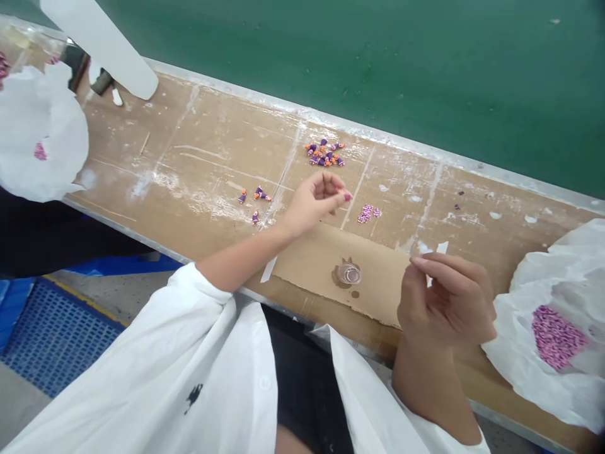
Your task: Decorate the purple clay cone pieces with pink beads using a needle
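Observation:
My left hand (316, 200) is over the middle of the bench, its thumb and fingers pinched on a small figurine (348, 197). Only a pinkish-red bit and a touch of orange show past the fingertips. Closer to me on the right, my right hand (447, 299) is closed, thumb against forefinger; whatever may be between them is too small to make out. Beyond the left hand lies a cluster of purple and orange figurines (324, 155). A little pile of pink pieces (366, 213) is just right of it. Between the hands, a small clear cup (349, 273) stands on a cardboard sheet (302, 265) with wet spots.
Several more figurines (259, 194) lie left of my left forearm. White bags with pink pieces sit at both sides, a right bag (529, 277) and a left bag (61, 126). A thin stick (144, 144) rests on the bench (208, 126). Green surface (378, 63) lies behind.

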Demonstrator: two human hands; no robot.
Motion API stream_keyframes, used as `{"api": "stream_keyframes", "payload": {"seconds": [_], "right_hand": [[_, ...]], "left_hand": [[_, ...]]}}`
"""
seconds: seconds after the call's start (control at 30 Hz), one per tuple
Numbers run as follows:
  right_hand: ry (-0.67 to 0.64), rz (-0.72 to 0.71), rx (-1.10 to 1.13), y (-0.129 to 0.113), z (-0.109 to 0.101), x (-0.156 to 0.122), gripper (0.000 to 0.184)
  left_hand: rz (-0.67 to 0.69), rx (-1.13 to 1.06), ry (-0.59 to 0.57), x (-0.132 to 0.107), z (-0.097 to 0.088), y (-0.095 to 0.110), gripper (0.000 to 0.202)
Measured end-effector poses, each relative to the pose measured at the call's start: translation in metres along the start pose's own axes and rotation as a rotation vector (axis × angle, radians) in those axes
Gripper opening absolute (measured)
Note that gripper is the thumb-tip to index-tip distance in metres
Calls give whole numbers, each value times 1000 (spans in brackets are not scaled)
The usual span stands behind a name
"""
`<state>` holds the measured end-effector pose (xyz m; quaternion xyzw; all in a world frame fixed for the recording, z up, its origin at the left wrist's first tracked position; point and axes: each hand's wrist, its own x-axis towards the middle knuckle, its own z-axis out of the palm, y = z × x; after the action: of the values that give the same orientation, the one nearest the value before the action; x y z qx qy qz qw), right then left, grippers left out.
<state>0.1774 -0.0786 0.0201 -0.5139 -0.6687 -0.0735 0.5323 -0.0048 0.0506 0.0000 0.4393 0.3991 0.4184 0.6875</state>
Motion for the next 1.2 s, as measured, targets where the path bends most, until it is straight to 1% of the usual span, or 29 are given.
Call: {"api": "stream_keyframes", "payload": {"seconds": [0.03,0.1,0.17,0.23,0.27,0.33,0.37,0.4,0.43,0.47,0.53,0.6,0.67,0.73,0.8,0.87,0.9,0.97,1.0,1.07,1.13,1.17,1.2], "right_hand": [[5,-22,-6,0,0,0,34],[0,-61,-5,-1,0,1,36],[-9,-83,5,-1,0,1,38],[-18,-92,14,-1,0,2,38],[-19,-92,16,-1,0,2,38],[-12,-90,14,0,0,2,39],[-7,-87,9,1,0,2,39],[-2,-81,2,1,0,2,40],[0,-76,-6,1,0,2,41],[3,-71,-15,1,0,2,42],[-10,-50,-33,1,1,2,45],[-39,-17,-47,2,3,1,46],[-70,18,-54,3,4,1,45],[-72,25,-48,3,6,1,41],[-62,19,-41,3,8,2,38],[-63,17,-44,5,10,2,33],[-68,25,-52,7,10,1,31],[-85,64,-78,13,13,-2,24],[-96,93,-90,17,14,-4,20],[-144,172,-115,27,17,-9,14],[-231,251,-144,38,22,-15,11],[-283,281,-160,42,25,-18,10],[-332,302,-176,47,28,-21,10]], "left_hand": [[48,94,50,13,-6,3,24],[137,270,144,41,-17,6,21],[181,436,178,63,-27,10,19],[217,601,209,76,-35,16,15],[241,688,238,77,-40,22,16],[278,872,295,69,-52,36,21],[280,963,308,60,-60,45,23],[263,1049,296,49,-68,53,23],[229,1132,256,37,-76,61,21],[172,1216,193,24,-83,67,18],[71,1396,72,1,-96,74,14],[4,1550,-18,-17,-105,72,16],[-29,1661,-75,-27,-109,65,19],[-32,1737,-85,-30,-110,57,19],[-6,1773,-84,-30,-110,53,19],[38,1745,-88,-28,-108,52,20],[66,1696,-78,-27,-106,53,20],[132,1501,-16,-25,-97,54,16],[161,1339,15,-25,-89,53,14],[167,912,8,-25,-67,48,11],[91,461,-80,-26,-38,37,19],[46,289,-107,-27,-23,31,24],[23,142,-100,-27,-9,24,29]]}}
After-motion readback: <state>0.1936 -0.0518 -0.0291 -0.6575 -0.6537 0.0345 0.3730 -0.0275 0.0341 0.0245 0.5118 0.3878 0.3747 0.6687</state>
